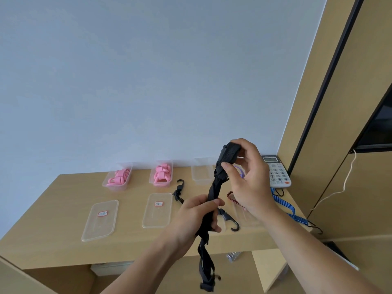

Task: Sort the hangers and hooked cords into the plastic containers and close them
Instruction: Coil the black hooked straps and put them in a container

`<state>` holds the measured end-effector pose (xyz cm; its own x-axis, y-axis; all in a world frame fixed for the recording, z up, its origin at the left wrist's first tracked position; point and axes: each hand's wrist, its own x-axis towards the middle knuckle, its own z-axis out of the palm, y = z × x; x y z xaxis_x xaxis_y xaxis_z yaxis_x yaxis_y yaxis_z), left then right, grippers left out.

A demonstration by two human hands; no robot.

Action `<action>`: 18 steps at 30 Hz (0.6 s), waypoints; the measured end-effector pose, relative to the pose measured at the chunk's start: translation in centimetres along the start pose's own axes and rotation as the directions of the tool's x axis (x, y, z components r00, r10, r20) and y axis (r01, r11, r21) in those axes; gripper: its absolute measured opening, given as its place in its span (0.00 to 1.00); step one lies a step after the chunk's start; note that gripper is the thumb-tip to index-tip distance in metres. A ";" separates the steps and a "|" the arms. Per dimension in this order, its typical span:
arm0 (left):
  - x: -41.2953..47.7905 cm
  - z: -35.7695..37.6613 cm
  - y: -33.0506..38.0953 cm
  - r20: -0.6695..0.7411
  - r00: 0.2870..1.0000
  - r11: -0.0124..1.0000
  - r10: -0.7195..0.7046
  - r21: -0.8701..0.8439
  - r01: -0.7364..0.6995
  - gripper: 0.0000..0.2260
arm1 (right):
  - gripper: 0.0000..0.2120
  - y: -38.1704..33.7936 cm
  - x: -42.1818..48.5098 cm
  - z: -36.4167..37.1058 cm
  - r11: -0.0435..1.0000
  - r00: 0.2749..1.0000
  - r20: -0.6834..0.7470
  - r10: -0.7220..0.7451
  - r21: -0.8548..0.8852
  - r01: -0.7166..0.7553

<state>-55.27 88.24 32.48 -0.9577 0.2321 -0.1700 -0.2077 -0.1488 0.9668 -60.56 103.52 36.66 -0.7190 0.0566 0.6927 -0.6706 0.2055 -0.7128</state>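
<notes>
The black hooked cord (pixel 213 194) is held above the table (pixel 63 240) in both grips: the right hand (pixel 248 177) is closed on the folded bundle at its top, the left hand (pixel 199 217) is clenched lower on the strap, and the tail hangs below. It is judged that folding should be continued until the tail is gathered, hooks tucked inward. Just beyond the right grip an empty container (pixel 200 174) stands open; left of it, two containers of pink hangers (pixel 162 172) remain unlidded.

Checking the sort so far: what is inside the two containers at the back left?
Both the left container and its neighbour hold pink hangers. Their count and anything beneath the piles cannot be seen.
</notes>
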 end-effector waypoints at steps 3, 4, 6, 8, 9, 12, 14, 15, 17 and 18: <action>0.1 0.1 0.4 -0.020 1.000 0.997 -0.004 -0.075 0.002 0.10 | 0.22 0.2 -0.3 -0.1 1.000 0.999 0.022 -0.029 -0.010 0.029; 0.3 0.0 0.8 -0.029 1.000 0.993 0.003 -0.119 -0.007 0.10 | 0.22 0.2 -0.5 0.0 0.999 0.998 0.045 -0.051 -0.017 0.052; 0.6 -0.3 1.7 -0.047 0.999 0.983 0.012 -0.184 -0.021 0.10 | 0.21 0.5 -1.1 0.2 0.993 0.991 0.093 -0.101 -0.046 0.105; 0.8 -0.2 2.2 -0.048 0.999 0.981 0.020 -0.194 -0.029 0.10 | 0.21 0.9 -1.6 0.3 0.982 0.982 0.114 -0.149 -0.098 0.160; 0.7 -0.1 2.2 -0.041 0.999 0.981 0.019 -0.195 -0.027 0.10 | 0.22 1.1 -1.8 0.4 0.972 0.976 0.121 -0.181 -0.127 0.196; 0.9 0.3 2.1 0.003 1.000 0.964 0.022 -0.266 -0.021 0.13 | 0.25 1.3 -2.3 0.7 0.937 0.945 0.155 -0.288 -0.160 0.311; 1.2 0.4 2.2 0.031 1.000 0.942 0.007 -0.335 0.003 0.18 | 0.28 1.4 -2.5 1.1 0.927 0.934 0.166 -0.316 -0.155 0.341; 1.4 0.4 2.2 0.045 0.999 0.938 0.000 -0.346 0.015 0.21 | 0.28 1.4 -2.6 1.1 0.926 0.933 0.168 -0.319 -0.153 0.345; 1.6 0.3 2.2 0.064 0.998 0.932 0.001 -0.361 0.022 0.20 | 0.25 1.6 -2.8 0.9 0.919 0.923 0.196 -0.330 -0.156 0.362; 1.7 0.2 2.2 0.068 0.998 0.925 0.009 -0.379 0.017 0.19 | 0.23 1.6 -3.0 0.8 0.918 0.920 0.219 -0.325 -0.162 0.363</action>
<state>-57.28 88.46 34.32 -0.9440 0.2953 -0.1475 -0.2838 -0.4977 0.8196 -59.63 102.88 33.35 -0.4833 -0.2282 0.8452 -0.8465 0.3678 -0.3848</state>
